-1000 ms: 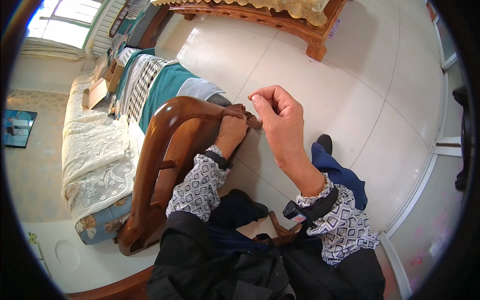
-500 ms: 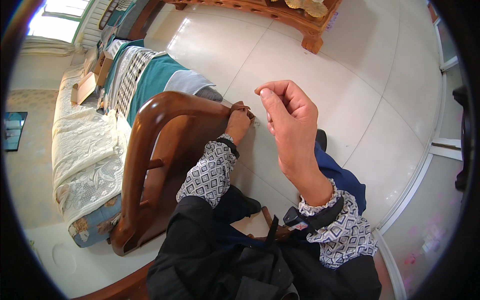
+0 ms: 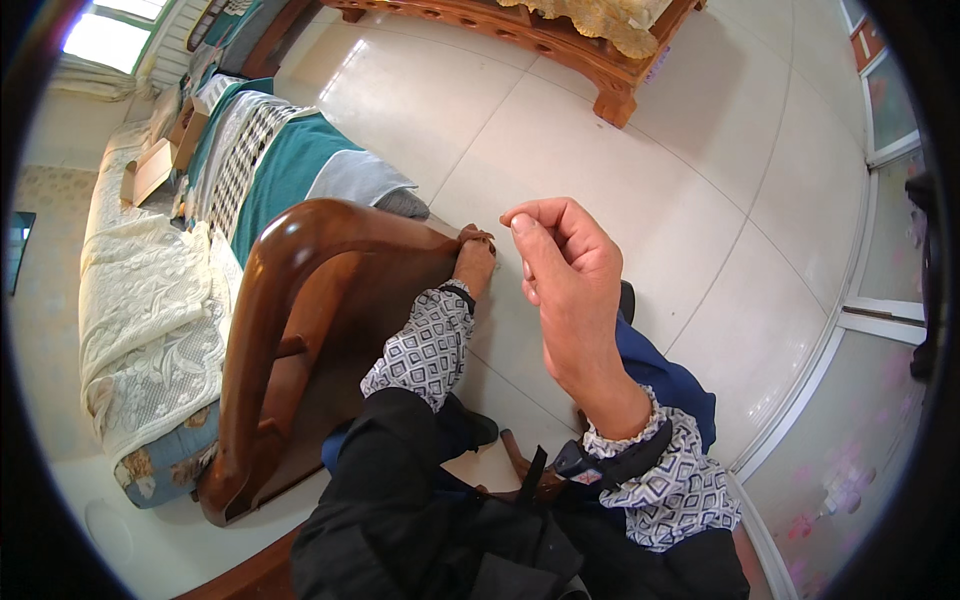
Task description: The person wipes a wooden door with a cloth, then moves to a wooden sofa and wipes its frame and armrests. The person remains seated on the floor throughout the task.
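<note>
My left hand point(image 3: 475, 266) is closed at the front end of a glossy brown wooden armrest point(image 3: 318, 222). A small brown piece shows at its fingertips; whether that is the armrest's tip or something separate I cannot tell. My right hand point(image 3: 575, 290) is raised over the floor, to the right of the left hand. Its thumb and forefinger are pressed together in a pinch, with the other fingers curled. Anything between those fingertips is too small to make out. A black band with a small device point(image 3: 582, 463) sits on my right wrist, over a patterned sleeve.
Beyond the armrest, a long seat carries a cream lace cover point(image 3: 150, 300), a teal cloth point(image 3: 290, 170) and an open cardboard box point(image 3: 152, 172). A carved wooden table point(image 3: 613, 92) stands at the far side. White-framed glass panels point(image 3: 850, 420) line the right. Pale tiles point(image 3: 700, 230) cover the floor.
The view has shifted slightly, so the furniture sits a little to the left. My right hand is a bit lower and keeps its pinch. My left hand stays at the armrest's end.
</note>
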The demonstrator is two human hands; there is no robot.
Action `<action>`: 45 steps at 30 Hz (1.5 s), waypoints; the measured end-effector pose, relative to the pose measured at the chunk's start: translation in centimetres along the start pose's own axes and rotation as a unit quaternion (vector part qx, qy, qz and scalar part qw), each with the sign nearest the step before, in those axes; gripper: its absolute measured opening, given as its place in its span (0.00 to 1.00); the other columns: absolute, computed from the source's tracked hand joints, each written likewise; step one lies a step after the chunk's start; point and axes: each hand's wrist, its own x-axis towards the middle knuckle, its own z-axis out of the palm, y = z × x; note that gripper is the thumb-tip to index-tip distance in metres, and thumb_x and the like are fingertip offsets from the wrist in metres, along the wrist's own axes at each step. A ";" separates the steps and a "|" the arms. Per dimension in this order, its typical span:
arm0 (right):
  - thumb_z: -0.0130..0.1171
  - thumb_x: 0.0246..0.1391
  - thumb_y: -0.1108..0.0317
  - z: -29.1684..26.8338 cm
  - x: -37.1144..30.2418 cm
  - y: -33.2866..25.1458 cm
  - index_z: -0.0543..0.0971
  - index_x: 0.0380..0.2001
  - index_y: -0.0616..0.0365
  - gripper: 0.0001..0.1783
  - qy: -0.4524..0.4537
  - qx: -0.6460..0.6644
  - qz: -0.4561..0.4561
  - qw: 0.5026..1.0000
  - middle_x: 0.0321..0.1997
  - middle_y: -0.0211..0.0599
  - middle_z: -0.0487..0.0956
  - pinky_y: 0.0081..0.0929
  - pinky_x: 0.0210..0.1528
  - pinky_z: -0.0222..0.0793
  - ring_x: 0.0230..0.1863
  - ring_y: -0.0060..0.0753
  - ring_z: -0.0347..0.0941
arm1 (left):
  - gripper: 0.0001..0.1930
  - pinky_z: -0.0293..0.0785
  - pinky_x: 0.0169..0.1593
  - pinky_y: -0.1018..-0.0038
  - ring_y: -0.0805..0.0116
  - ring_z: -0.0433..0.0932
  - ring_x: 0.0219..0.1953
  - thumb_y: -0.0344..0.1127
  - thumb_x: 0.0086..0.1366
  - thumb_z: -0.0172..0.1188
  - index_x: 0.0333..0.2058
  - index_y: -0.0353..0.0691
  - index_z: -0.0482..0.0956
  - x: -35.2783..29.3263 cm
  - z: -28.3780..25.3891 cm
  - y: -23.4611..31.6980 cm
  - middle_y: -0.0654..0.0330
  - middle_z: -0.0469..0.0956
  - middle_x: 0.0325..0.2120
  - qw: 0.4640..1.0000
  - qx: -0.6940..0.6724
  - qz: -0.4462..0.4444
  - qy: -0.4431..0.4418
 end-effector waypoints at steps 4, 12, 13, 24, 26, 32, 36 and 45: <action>0.59 0.67 0.69 0.6 0.1 0.2 0.81 0.38 0.60 0.06 -0.002 -0.008 -0.015 1.000 0.27 0.18 0.72 0.12 0.24 0.54 0.24 0.07 0.58 | 0.11 0.72 0.58 0.70 0.61 0.79 0.53 0.31 0.59 0.59 0.38 0.40 0.89 -1.8 -6.9 -1.5 0.56 0.83 0.43 0.912 -0.400 -0.018 0.089; 0.58 0.67 0.68 1.1 -0.6 -0.8 0.82 0.39 0.57 0.07 0.000 0.001 0.005 1.000 0.25 0.16 0.68 0.12 0.24 0.53 0.22 0.07 0.56 | 0.09 0.73 0.56 0.69 0.61 0.77 0.51 0.33 0.65 0.60 0.42 0.41 0.82 -11.1 -29.8 -7.1 0.56 0.80 0.44 0.985 -0.063 -0.034 0.155; 0.58 0.67 0.68 1.1 -0.6 -0.8 0.82 0.39 0.58 0.06 -0.001 0.011 -0.001 1.000 0.25 0.17 0.69 0.12 0.23 0.53 0.23 0.07 0.57 | 0.09 0.74 0.56 0.69 0.60 0.78 0.51 0.32 0.65 0.59 0.44 0.40 0.81 -11.7 -32.6 -7.5 0.55 0.79 0.46 0.950 -0.213 -0.079 0.214; 0.58 0.67 0.67 0.9 -0.7 -0.4 0.82 0.39 0.57 0.06 -0.005 0.024 -0.016 1.000 0.22 0.15 0.66 0.13 0.23 0.49 0.21 0.07 0.54 | 0.25 0.78 0.58 0.58 0.48 0.79 0.56 0.23 0.58 0.62 0.56 0.41 0.80 -32.7 -41.7 -11.0 0.47 0.76 0.57 0.905 -0.058 -0.248 0.341; 0.58 0.67 0.68 1.0 -0.8 -0.4 0.82 0.39 0.58 0.07 -0.009 0.025 -0.013 1.000 0.22 0.15 0.66 0.12 0.23 0.50 0.22 0.06 0.54 | 0.23 0.77 0.58 0.57 0.41 0.78 0.54 0.25 0.61 0.64 0.56 0.36 0.80 -37.4 -40.8 -11.4 0.43 0.78 0.53 0.886 -0.046 -0.311 0.340; 0.58 0.68 0.67 1.1 -0.8 0.0 0.82 0.41 0.55 0.06 -0.023 0.007 -0.011 1.000 0.22 0.15 0.66 0.13 0.22 0.48 0.20 0.08 0.53 | 0.21 0.68 0.64 0.56 0.43 0.73 0.61 0.35 0.67 0.59 0.58 0.37 0.79 -43.1 -37.8 -10.1 0.43 0.75 0.59 0.849 -0.095 -0.368 0.368; 0.57 0.68 0.68 0.9 -0.5 0.6 0.82 0.40 0.56 0.06 -0.024 0.002 -0.019 1.000 0.23 0.15 0.66 0.12 0.23 0.48 0.22 0.07 0.54 | 0.17 0.69 0.63 0.60 0.53 0.77 0.58 0.30 0.68 0.56 0.54 0.38 0.83 -36.9 -38.1 -11.7 0.52 0.80 0.56 0.830 -0.169 -0.333 0.414; 0.60 0.67 0.65 0.1 0.6 1.4 0.81 0.45 0.58 0.10 -0.011 -0.042 -0.038 0.998 0.24 0.17 0.62 0.12 0.20 0.48 0.21 0.08 0.53 | 0.16 0.62 0.68 0.51 0.50 0.78 0.57 0.27 0.62 0.58 0.47 0.47 0.87 -25.1 -44.0 -8.8 0.52 0.81 0.52 0.825 -0.102 -0.283 0.479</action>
